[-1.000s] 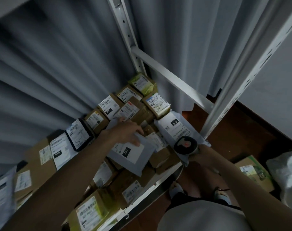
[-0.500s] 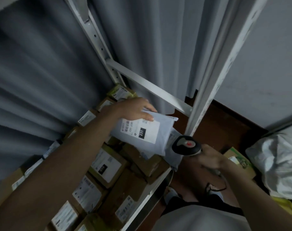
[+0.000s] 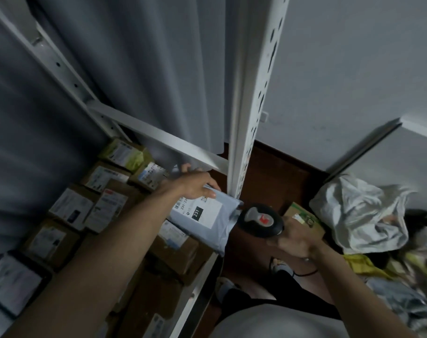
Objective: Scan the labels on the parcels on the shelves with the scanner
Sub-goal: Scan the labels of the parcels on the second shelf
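My left hand [image 3: 193,186] grips the top edge of a pale grey mailer bag [image 3: 207,223] and holds it above the shelf's front right corner. Its white label with a black "231" patch [image 3: 198,212] faces up. My right hand [image 3: 294,237] holds a black handheld scanner [image 3: 260,220] with a grey and red trigger pad, its head just right of the bag's edge and aimed toward the label. Several cardboard parcels [image 3: 68,211] with white labels lie packed on the shelf below and to the left.
A white perforated shelf upright [image 3: 246,118] stands right behind the bag, with a cross beam [image 3: 158,140] to its left. Grey curtain hangs behind. On the brown floor to the right lie a small box [image 3: 305,219] and white plastic bags [image 3: 358,213].
My left hand lifted the grey bag off the pile and carried it right, toward the upright. The scanner came up beside the bag. The view swung right and up.
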